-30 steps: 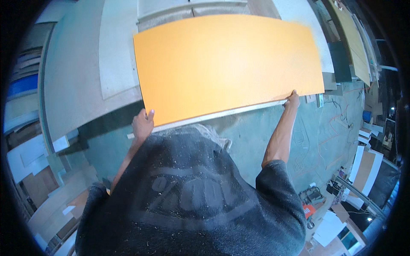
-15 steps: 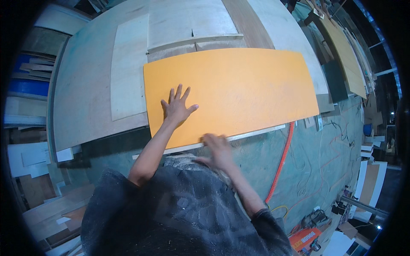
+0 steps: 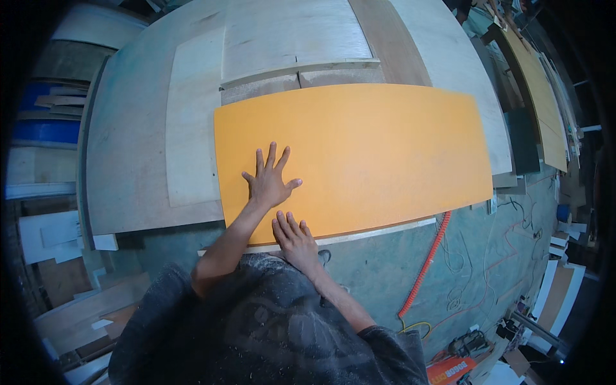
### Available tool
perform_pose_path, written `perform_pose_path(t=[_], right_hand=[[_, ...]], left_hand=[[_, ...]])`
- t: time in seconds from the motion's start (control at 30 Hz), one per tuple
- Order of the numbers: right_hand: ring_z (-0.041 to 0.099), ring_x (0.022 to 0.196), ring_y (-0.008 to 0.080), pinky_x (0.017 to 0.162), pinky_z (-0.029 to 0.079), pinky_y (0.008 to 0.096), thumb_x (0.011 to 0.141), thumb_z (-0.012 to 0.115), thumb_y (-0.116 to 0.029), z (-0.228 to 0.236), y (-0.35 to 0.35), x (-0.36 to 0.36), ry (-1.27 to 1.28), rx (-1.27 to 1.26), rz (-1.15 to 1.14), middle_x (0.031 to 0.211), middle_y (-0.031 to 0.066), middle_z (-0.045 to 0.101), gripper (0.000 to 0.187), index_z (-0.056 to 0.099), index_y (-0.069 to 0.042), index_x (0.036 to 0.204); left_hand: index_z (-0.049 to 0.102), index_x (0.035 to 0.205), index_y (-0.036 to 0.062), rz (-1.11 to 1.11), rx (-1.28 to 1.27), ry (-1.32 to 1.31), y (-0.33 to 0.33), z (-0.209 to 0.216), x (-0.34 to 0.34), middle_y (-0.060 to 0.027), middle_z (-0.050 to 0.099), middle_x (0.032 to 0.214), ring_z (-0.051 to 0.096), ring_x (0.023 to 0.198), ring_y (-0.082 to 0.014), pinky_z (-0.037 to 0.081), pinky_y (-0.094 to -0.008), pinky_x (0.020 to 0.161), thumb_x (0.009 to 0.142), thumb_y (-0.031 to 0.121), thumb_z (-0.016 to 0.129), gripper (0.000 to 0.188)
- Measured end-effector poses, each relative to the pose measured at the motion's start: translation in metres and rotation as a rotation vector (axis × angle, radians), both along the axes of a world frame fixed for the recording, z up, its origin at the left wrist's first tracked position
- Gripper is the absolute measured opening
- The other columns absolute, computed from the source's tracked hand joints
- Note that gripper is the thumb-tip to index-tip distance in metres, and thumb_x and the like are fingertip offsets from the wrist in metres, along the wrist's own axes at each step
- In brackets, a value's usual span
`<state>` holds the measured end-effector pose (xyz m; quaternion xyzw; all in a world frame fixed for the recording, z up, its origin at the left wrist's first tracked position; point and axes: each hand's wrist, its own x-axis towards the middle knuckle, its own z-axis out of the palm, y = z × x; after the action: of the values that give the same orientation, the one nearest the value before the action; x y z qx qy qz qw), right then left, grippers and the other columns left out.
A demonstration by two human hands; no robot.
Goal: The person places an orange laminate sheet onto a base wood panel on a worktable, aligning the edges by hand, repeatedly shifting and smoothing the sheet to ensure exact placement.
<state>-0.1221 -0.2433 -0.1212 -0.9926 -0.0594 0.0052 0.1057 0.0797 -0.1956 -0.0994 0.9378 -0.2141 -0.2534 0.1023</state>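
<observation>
A large orange-yellow rectangular panel (image 3: 372, 154) lies flat in front of me on a big wooden worktable (image 3: 128, 147). On the panel's left part my left hand (image 3: 268, 186) rests palm down, fingers spread wide. Lower down, at the panel's near edge, my right hand (image 3: 295, 239) lies with its fingers stretched out over the orange surface. Neither hand grips anything. Beneath the near edge a pale strip (image 3: 378, 230) sticks out, running along the panel's length.
A light wood sheet (image 3: 192, 128) lies left of the panel, and a narrow pale batten (image 3: 301, 72) behind it. A coiled red hose (image 3: 426, 266) drops to the floor on the right, among loose cables. An orange box-like thing (image 3: 452, 370) sits at lower right. Offcuts (image 3: 96, 301) pile up at left.
My right hand has moved left along the near edge and now lies on the panel. The left hand keeps its place on the panel. The whole view has shifted slightly.
</observation>
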Motion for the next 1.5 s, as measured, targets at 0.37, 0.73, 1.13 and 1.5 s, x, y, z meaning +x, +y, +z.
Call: perform_pose_path(t=[0.37, 0.73, 1.13, 1.5], right_hand=[[0.045, 0.146, 0.0384, 0.112, 0.041, 0.0585, 0.079, 0.066, -0.076, -0.051, -0.036, 0.094, -0.047, 0.084, 0.009, 0.159, 0.0227, 0.046, 0.105, 0.053, 0.003, 0.146], [0.046, 0.144, 0.0421, 0.107, 0.045, 0.0608, 0.071, 0.075, -0.076, -0.007, -0.048, 0.229, -0.016, 0.005, 0.057, 0.154, 0.026, 0.049, 0.112, 0.053, 0.006, 0.144], [0.047, 0.145, 0.0399, 0.103, 0.05, 0.0574, 0.068, 0.081, -0.074, -0.008, -0.067, 0.314, -0.044, -0.061, 0.004, 0.155, 0.0205, 0.049, 0.107, 0.054, 0.001, 0.14], [0.045, 0.147, 0.0368, 0.109, 0.045, 0.0589, 0.06, 0.084, -0.075, -0.012, -0.082, 0.378, -0.006, -0.04, -0.02, 0.157, 0.0183, 0.048, 0.116, 0.055, 0.0, 0.144]], left_hand=[[0.019, 0.167, 0.0368, 0.003, -0.024, -0.065, -0.037, -0.044, 0.091, -0.0034, 0.006, 0.177, 0.006, 0.162, -0.0393, 0.026, -0.0863, 0.109, 0.09, 0.065, 0.068, 0.096], [0.019, 0.167, 0.039, -0.01, 0.018, -0.128, -0.052, -0.011, 0.223, -0.0032, 0.007, 0.177, 0.009, 0.161, -0.0404, 0.028, -0.086, 0.109, 0.088, 0.073, 0.064, 0.097], [0.017, 0.167, 0.042, -0.026, 0.045, -0.19, -0.078, -0.021, 0.312, -0.0025, 0.008, 0.177, 0.014, 0.16, -0.041, 0.031, -0.0825, 0.11, 0.087, 0.08, 0.059, 0.099], [0.022, 0.166, 0.0405, -0.022, 0.014, -0.248, -0.094, -0.021, 0.37, -0.0022, 0.012, 0.177, 0.017, 0.16, -0.0404, 0.031, -0.0788, 0.114, 0.086, 0.078, 0.061, 0.097]])
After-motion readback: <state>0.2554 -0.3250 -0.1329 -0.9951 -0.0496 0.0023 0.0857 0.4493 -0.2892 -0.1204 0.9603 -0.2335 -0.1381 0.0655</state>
